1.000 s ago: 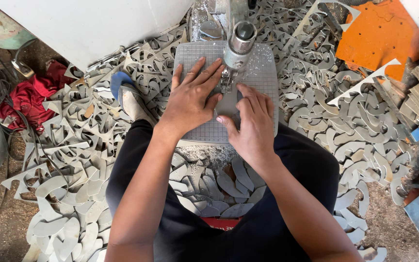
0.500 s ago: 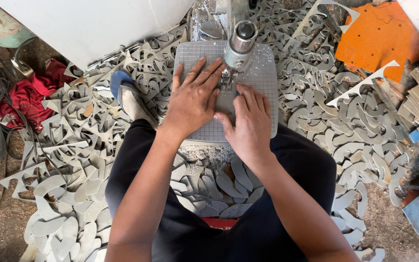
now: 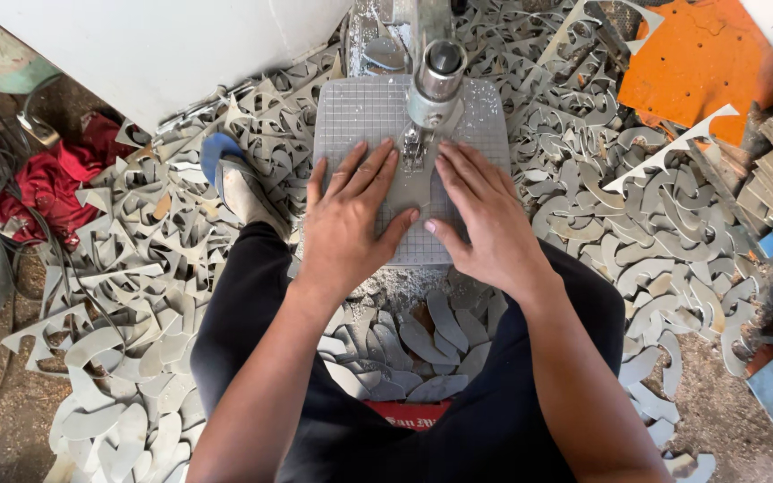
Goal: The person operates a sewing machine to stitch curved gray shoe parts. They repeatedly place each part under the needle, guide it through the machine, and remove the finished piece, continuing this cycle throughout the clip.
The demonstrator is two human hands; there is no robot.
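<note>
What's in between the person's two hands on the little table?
In the head view, a flat grey cut piece lies between the left hand and right hand, under the machine's metal head.

Bare forearms, no sleeves in view — black trousers (image 3: 252, 322), a grey sandal (image 3: 248, 192) with blue heel edge.

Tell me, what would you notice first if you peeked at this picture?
Probably the two hands in the middle: the left hand and right hand press flat on a grey gridded machine table, on either side of a metal cutting head. All around lies a huge heap of curved grey offcuts, and an orange sheet glows at the top right.
</note>
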